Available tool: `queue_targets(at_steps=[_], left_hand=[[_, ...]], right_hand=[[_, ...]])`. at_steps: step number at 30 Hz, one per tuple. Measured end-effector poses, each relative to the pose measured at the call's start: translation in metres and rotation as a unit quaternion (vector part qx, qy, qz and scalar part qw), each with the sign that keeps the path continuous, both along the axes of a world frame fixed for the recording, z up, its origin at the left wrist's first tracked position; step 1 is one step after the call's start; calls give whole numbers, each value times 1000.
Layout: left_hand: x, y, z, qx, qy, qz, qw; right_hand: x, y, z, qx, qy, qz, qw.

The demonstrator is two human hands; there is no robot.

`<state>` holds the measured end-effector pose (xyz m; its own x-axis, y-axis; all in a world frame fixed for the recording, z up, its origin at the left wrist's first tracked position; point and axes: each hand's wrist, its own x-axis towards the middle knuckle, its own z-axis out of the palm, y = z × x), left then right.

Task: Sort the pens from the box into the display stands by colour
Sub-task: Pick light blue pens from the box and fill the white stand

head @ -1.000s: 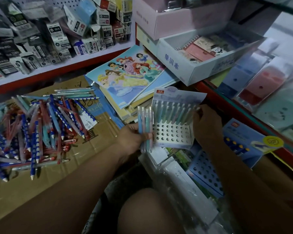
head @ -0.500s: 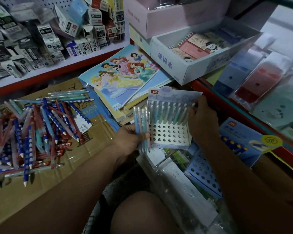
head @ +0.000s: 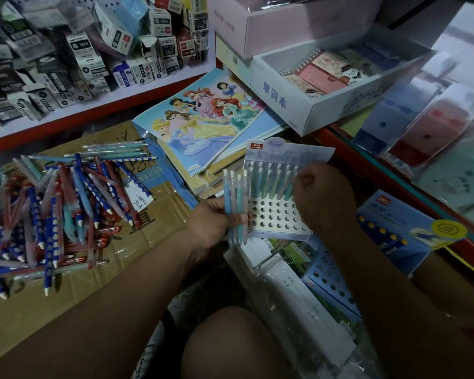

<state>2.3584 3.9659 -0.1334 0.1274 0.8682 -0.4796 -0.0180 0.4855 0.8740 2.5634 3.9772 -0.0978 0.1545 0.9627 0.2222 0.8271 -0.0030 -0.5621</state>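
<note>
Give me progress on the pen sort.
Done: the stand has its back rows filled with pastel pens; the front holes are empty. In hand: left hand holds a few pens, right hand is at the stand's filled rows. Left: the big pile on the cardboard.

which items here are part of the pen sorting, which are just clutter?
In the job:
- left hand, holding a few pastel pens
- right hand at the white stand, back rows filled
- pen pile on cardboard
- blue stand, empty holes

Lying about:
- princess book
- notebook box
- shelf boxes
</note>
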Motion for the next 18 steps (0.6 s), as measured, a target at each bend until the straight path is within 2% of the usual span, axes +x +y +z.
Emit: queue_targets(at_steps=[3, 4, 7, 10, 14, 18], left_hand=[[-1, -4, 6, 4, -15, -41, 999], [-1, -5, 7, 5, -24, -53, 998], [0, -7, 9, 18, -14, -58, 998], [-5, -4, 7, 27, 41, -2, 999], [-16, 1, 5, 29, 66, 51, 996], [-17, 1, 4, 28, 56, 55, 997]], right_hand=[[-23, -1, 3, -97, 197, 108, 970], [-28, -1, 3, -118, 230, 122, 958], [-37, 1, 1, -115, 233, 121, 958], [-34, 3, 1, -62, 251, 99, 961], [-27, 8, -2, 53, 196, 46, 978], [-35, 11, -13, 77, 159, 72, 982]])
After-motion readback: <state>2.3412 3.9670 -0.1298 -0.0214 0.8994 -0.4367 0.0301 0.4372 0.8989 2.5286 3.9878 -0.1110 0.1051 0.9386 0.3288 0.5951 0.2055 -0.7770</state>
